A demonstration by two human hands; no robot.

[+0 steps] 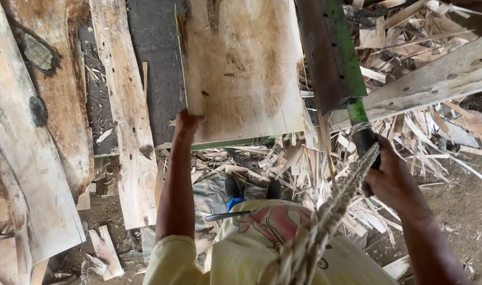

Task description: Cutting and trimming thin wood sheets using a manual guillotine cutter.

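Note:
My left hand grips the near left corner of a thin pale wood veneer sheet that lies on a dark conveyor surface. My right hand is closed around the black grip of a green lever that comes off a dark green-edged metal blade arm. A frayed straw-coloured rope runs from the lever grip down toward my body. My yellow shirt and dark shoes show below.
More veneer sheets and rough knotted boards lie at the left. A thick heap of wood offcuts and splinters covers the ground ahead and to the right. A pale plank slants across the upper right.

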